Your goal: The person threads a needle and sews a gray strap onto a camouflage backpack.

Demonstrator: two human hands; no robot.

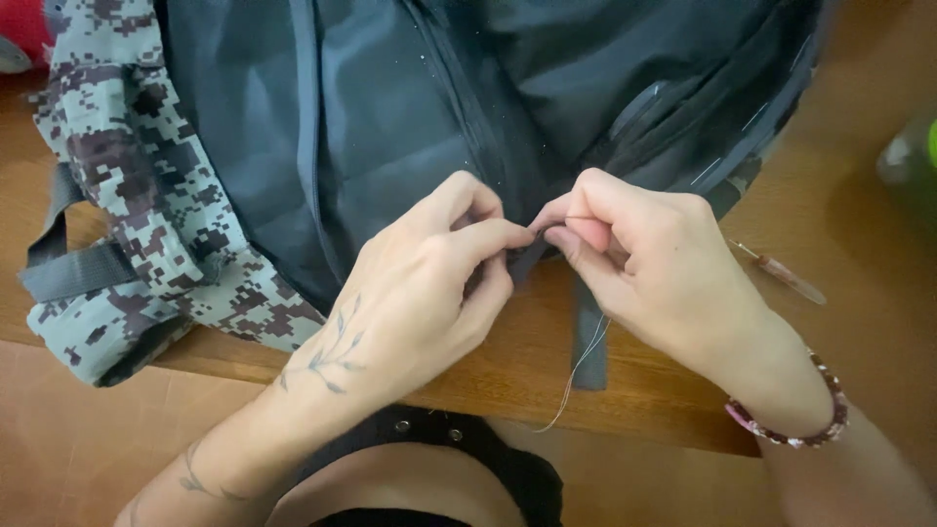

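Head view shows the left hand [429, 283] and right hand [634, 259] meeting fingertip to fingertip, each grip narrow, pinching the dark strap [589, 337] of the backpack [390, 107] at the desk [859, 244] edge; the thread [576, 376] hangs straight down below the right hand

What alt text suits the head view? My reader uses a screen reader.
Two bare hands, left hand and right hand, pinch the dark edge of a grey backpack with camouflage sides on a wooden table. A thin thread hangs below the right hand.
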